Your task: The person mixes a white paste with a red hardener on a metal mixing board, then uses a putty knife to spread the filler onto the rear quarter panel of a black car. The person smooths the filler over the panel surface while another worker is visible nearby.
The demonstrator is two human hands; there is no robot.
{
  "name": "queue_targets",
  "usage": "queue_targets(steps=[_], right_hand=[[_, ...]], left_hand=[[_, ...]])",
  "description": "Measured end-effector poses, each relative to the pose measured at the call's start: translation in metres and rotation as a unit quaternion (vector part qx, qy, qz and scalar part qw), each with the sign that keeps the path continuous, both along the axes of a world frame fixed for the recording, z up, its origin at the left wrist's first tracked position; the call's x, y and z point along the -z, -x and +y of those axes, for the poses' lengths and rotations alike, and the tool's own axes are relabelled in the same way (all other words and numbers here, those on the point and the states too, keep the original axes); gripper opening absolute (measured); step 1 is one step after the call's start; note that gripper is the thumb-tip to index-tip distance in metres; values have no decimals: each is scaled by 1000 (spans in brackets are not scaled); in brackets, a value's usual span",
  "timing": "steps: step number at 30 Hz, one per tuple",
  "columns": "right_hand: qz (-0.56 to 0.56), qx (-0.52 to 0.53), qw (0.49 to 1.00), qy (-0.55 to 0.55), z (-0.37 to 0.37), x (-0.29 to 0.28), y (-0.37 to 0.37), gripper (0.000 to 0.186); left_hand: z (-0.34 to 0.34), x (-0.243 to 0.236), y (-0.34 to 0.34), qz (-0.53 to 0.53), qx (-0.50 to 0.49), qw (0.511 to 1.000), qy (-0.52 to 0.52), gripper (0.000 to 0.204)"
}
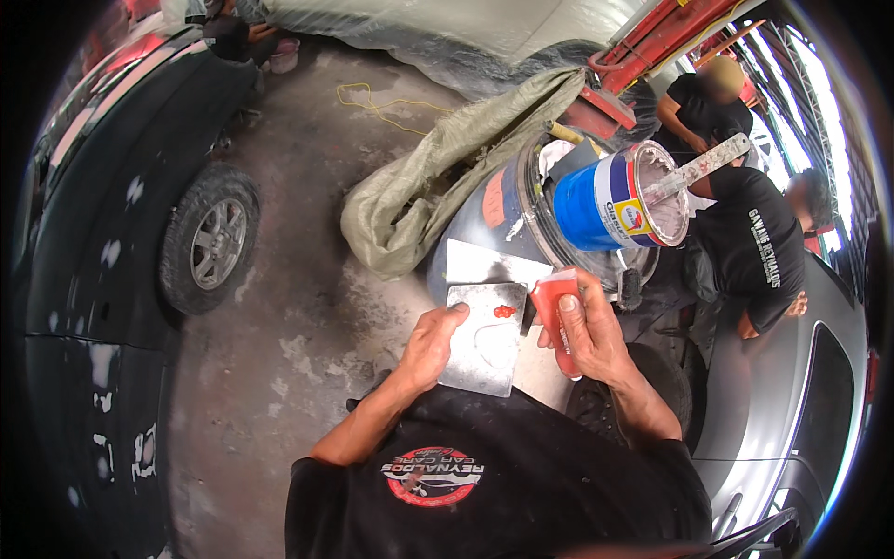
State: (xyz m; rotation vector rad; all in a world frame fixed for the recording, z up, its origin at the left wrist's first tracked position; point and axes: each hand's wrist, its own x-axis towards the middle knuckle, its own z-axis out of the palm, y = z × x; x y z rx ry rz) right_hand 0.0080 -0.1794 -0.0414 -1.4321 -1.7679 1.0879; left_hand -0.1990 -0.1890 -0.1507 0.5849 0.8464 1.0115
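My left hand (430,348) grips the left edge of a flat metal plate (477,359), its thumb on top. A small blob of red paste (505,311) sits near the plate's upper right corner. Just right of the plate, my right hand (596,335) is closed around a red squeeze tube (559,317), which stands roughly upright with its thumb pressed on the side. Behind both lies a pale flat sheet (489,262) at the drum's near side. A blue and white can (587,207) of greyish filler rests on the drum, with a smeared mixing stick (708,166) poking out.
The drum (470,219) stands ahead, a crumpled woven sack (396,219) beside it. A dark car (102,270) with a bare wheel (212,240) is left; a grey car (745,391) is right. Two people (754,228) work at the right, another person (233,37) at far left.
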Motion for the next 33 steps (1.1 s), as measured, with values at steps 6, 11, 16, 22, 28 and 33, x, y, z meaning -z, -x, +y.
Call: queue_targets(steps=[6,11,16,22,28,33], right_hand=[[-49,-24,998,-17,5,-4,-9,34],[-35,20,998,-39,8,7,-11,47],[-63,22,986,-153,8,14,-13,49],[-73,45,985,-153,7,16,-11,38],[24,100,994,-25,2,10,-5,33],[9,19,1000,-13,8,1,-10,29]], left_hand=[[1,-2,0,-21,-16,999,21,43],[0,-4,0,7,3,1000,-1,42],[1,-2,-1,6,14,1000,4,44],[2,1,1,-5,24,1000,-8,45],[3,2,1,-45,12,999,7,41],[2,3,-1,-80,-10,997,2,38]])
